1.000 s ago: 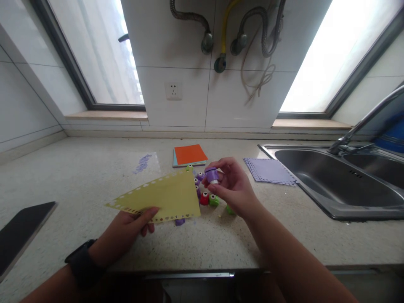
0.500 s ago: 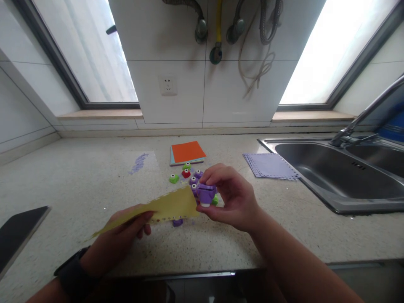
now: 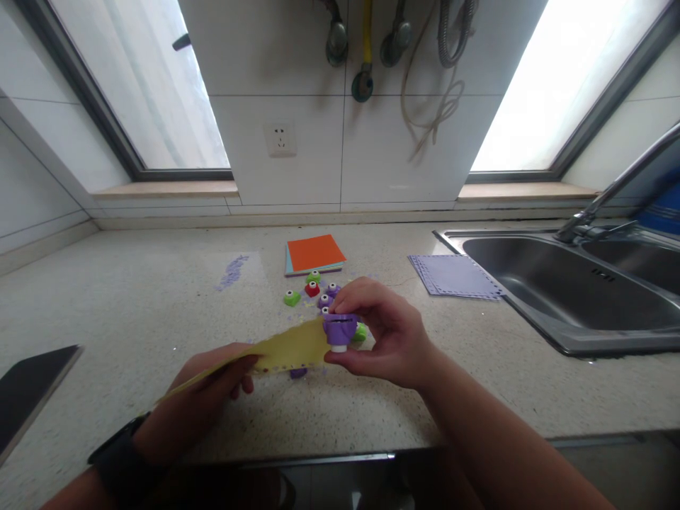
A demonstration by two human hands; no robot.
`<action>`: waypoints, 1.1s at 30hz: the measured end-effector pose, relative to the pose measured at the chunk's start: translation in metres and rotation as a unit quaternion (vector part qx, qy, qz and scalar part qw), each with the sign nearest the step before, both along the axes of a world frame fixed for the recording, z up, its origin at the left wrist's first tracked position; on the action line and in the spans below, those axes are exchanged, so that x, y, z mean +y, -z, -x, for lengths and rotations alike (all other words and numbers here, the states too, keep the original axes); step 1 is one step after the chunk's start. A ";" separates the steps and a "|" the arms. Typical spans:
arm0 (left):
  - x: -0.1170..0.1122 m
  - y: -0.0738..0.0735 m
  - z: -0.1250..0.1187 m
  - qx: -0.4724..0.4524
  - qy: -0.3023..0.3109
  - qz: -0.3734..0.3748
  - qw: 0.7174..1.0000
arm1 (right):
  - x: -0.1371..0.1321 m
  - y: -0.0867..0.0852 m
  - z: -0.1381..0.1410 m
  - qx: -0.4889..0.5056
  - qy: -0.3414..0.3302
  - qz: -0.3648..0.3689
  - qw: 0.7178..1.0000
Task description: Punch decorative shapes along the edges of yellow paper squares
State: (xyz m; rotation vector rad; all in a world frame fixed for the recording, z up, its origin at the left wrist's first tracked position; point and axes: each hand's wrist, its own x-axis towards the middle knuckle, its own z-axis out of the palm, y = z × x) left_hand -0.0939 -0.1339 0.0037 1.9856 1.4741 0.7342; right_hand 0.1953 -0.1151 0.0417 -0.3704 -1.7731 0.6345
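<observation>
My left hand (image 3: 217,379) pinches a yellow sheet of paper (image 3: 290,345) whose edges carry small punched holes. Between the thumb and fingers of my right hand (image 3: 385,333) is a purple craft hole punch (image 3: 340,330) with a white base. The right end of the sheet meets the punch's slot side; how far it goes in I cannot tell. Behind the punch lie several small punches with white round tops, among them a green punch (image 3: 292,297), a red punch (image 3: 312,288) and a purple punch (image 3: 333,290). Another purple piece (image 3: 298,372) shows partly under the sheet.
A paper stack with an orange sheet (image 3: 316,253) on top lies behind the punches. Lilac sheets with punched edges (image 3: 454,276) rest by the steel sink (image 3: 563,350). Purple paper bits (image 3: 232,273) lie on the left, and a dark flat object (image 3: 35,389) sits at the far left.
My right hand has brought the purple punch slightly left and levelled it against the yellow sheet's end. The sheet is tilted flatter now, and the view has shifted a little.
</observation>
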 end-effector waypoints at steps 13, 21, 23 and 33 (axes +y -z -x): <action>-0.001 0.002 0.002 -0.011 -0.019 -0.005 1.000 | 0.003 -0.002 -0.005 -0.045 0.039 -0.001 0.998; 0.003 0.011 0.008 -0.031 -0.023 0.017 0.999 | 0.003 -0.007 -0.007 -0.088 0.072 -0.022 0.993; 0.003 0.012 0.008 -0.030 -0.023 0.017 0.999 | 0.003 -0.007 -0.006 -0.094 0.076 -0.015 0.993; 0.003 0.010 0.009 -0.032 -0.006 0.028 0.999 | 0.007 -0.003 -0.006 -0.137 0.062 0.019 0.988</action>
